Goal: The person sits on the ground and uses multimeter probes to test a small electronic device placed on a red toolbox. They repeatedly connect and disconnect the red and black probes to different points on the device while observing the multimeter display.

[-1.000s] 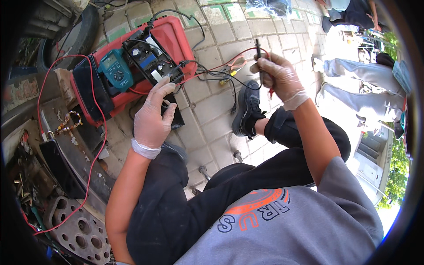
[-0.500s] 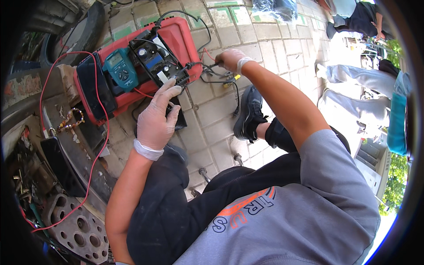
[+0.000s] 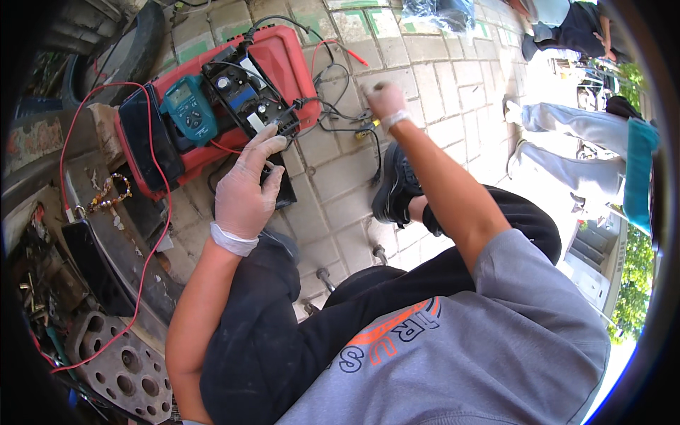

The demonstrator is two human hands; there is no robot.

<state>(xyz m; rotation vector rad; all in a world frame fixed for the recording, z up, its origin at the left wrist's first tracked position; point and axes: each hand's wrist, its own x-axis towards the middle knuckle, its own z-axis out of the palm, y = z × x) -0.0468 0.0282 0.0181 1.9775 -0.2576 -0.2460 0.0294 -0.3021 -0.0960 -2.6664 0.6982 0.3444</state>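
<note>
My gloved left hand (image 3: pixel 248 184) reaches up to the lower end of a black device with knobs (image 3: pixel 248 99). Its fingertips rest at that end, beside a cable plug, and the thumb stands apart. My gloved right hand (image 3: pixel 387 103) is closed above the paving, to the right of the device; whatever its fingers may hold is hidden. Close to it, a black cable (image 3: pixel 340 113) runs from the device. A red test probe (image 3: pixel 358 57) lies on the paving beyond that hand. Left of the device is a teal multimeter (image 3: pixel 189 113), all on a red case (image 3: pixel 290 57).
A dark phone (image 3: pixel 149 134) lies on the case's left end. Another phone (image 3: pixel 99 265), a beaded string (image 3: pixel 113 193) and a perforated metal plate (image 3: pixel 120 368) are at the left, crossed by a red wire (image 3: pixel 157 244). A yellow connector (image 3: pixel 367 129) lies near my shoe (image 3: pixel 397 184). People stand at right.
My right hand has moved right and slightly nearer, away from the cables by the case. The red probe now shows on the paving. My left hand stays nearly in place.
</note>
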